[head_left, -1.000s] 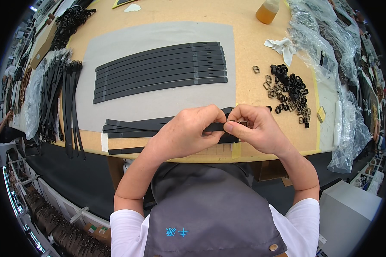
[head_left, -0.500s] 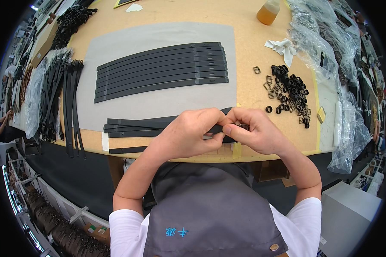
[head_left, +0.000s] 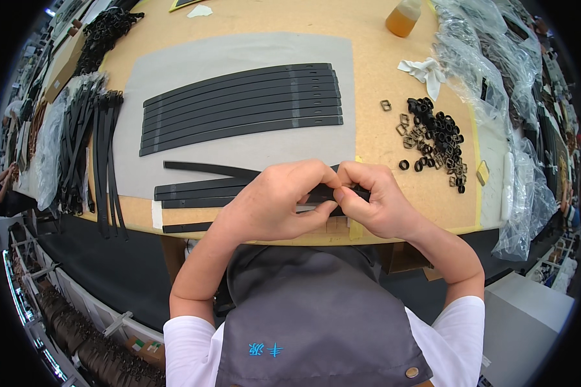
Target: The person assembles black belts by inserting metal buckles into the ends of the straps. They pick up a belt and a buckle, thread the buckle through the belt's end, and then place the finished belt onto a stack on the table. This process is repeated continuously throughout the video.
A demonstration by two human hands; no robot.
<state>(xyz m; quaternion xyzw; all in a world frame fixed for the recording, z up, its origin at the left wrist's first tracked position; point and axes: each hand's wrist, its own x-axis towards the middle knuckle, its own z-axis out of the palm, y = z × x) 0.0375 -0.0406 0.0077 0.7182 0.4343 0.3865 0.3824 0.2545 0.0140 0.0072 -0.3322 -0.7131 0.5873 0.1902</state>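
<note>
My left hand (head_left: 283, 197) is closed on a black strap (head_left: 206, 169), whose free tail slants out to the left above the other straps. Meeting it at the fingertips, my right hand (head_left: 377, 201) pinches the same strap's end. Whatever small part sits between the fingers is mostly hidden. Under my left wrist lie more black straps (head_left: 190, 193), side by side near the table edge. One single strap (head_left: 184, 228) rests along the edge itself. Farther away, a row of flat black straps (head_left: 242, 108) is spread on a grey mat (head_left: 245, 48).
To the right lie a pile of black loops (head_left: 442, 129) and several metal buckles (head_left: 405, 120). Behind them are a white cloth (head_left: 426, 71), a bottle of amber liquid (head_left: 403, 18) and clear plastic wrap (head_left: 490, 64). Bundled straps (head_left: 106, 155) hang over the left edge.
The held strap's left tail has swung away from me, off the straps beneath it. Both hands have shifted only slightly, fingertips still together.
</note>
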